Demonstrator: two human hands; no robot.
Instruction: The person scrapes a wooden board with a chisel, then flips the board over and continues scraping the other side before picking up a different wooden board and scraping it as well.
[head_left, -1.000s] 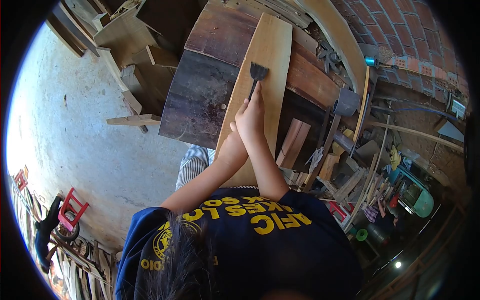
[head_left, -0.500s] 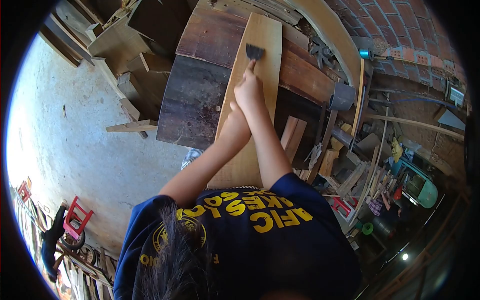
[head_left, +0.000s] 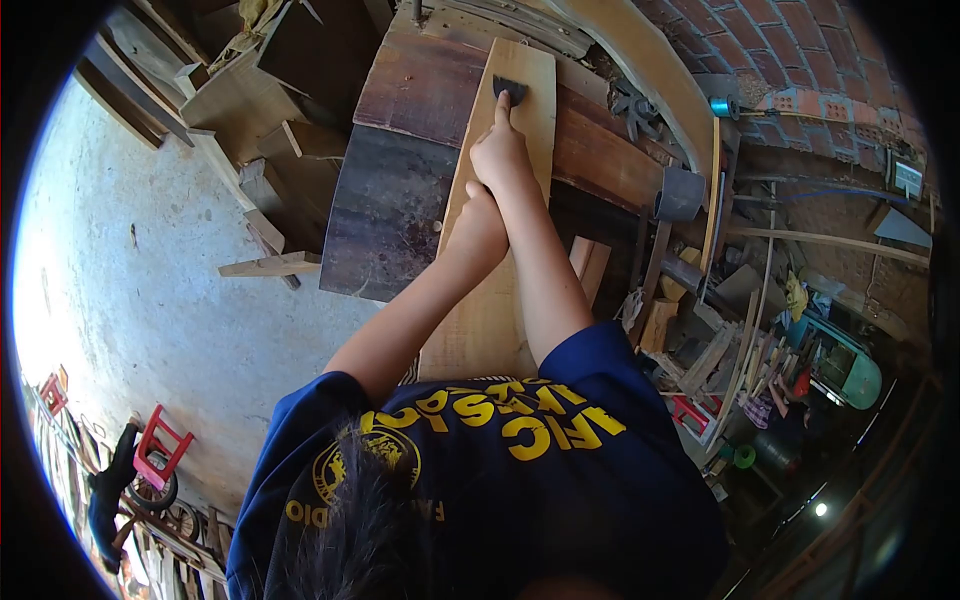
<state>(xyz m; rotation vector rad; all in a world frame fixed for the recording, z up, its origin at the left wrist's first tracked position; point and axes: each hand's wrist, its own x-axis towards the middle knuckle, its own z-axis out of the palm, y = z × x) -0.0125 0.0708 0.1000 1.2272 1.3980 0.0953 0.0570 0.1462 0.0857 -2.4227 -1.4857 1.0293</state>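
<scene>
Dark boards (head_left: 385, 215) lie beneath a pale plank (head_left: 478, 325), with a scraper (head_left: 511, 89) near its twelve-o'clock end. The right hand (head_left: 499, 156) is clenched round the scraper's handle, forefinger outstretched; the left hand (head_left: 478, 226) meets the right wrist, its grip hidden. Toward three o'clock sits a grey, cup-like cylinder (head_left: 680, 195), contents unclear.

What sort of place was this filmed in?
Probably a woodworking shop: a pale board under a scraper in the right hand, with wood pieces piled nearby.
</scene>
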